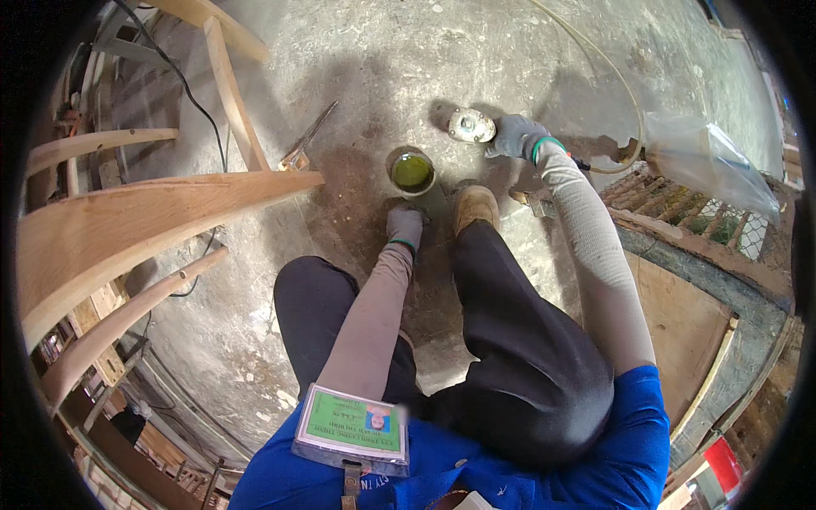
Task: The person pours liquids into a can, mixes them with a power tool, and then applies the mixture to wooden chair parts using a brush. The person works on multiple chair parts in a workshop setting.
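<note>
L hand (406,226) by near side of cup (412,172) w/ green liquid, on floor; finger gap + contact hidden, can't tell. R hand (517,136) fingers curled on whitish metal tool (472,126), fwd-right of cup.

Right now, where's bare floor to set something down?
Free: floor beyond the cup of green liquid, between wooden frame and hose; also between that frame and the left knee. Crowded: around the cup, with left hand, right hand and shoe close; far right, by the plastic bag.
</note>
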### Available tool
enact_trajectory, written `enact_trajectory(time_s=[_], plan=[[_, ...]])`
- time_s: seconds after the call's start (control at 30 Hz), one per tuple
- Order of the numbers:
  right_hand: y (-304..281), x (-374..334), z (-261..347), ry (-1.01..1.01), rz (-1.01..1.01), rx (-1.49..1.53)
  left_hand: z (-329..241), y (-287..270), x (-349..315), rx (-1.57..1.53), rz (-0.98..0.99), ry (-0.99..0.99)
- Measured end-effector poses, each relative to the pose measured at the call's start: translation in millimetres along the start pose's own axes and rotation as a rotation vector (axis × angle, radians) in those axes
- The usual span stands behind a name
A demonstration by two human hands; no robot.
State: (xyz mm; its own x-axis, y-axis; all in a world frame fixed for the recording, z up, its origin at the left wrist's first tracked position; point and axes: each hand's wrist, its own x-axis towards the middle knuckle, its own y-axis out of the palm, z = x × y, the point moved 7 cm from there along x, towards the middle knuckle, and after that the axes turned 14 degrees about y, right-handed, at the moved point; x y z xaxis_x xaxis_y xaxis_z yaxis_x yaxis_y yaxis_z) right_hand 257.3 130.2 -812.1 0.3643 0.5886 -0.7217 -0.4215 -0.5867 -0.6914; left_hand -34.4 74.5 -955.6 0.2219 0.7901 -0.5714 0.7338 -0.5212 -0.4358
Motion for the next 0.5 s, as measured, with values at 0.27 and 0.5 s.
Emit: enact_trajectory(time_s=[0.27,0.5], plan=[[-13.7,15.6,0.8,-0.089,0.054,0.111,-11.2,-26.4,5.4,0.474,0.162,0.111],[-7.9,56.2,-2.2,-0.015,0.115,-0.142,-61.3,-135.1,106.9,-0.944,-0.241,0.185]])
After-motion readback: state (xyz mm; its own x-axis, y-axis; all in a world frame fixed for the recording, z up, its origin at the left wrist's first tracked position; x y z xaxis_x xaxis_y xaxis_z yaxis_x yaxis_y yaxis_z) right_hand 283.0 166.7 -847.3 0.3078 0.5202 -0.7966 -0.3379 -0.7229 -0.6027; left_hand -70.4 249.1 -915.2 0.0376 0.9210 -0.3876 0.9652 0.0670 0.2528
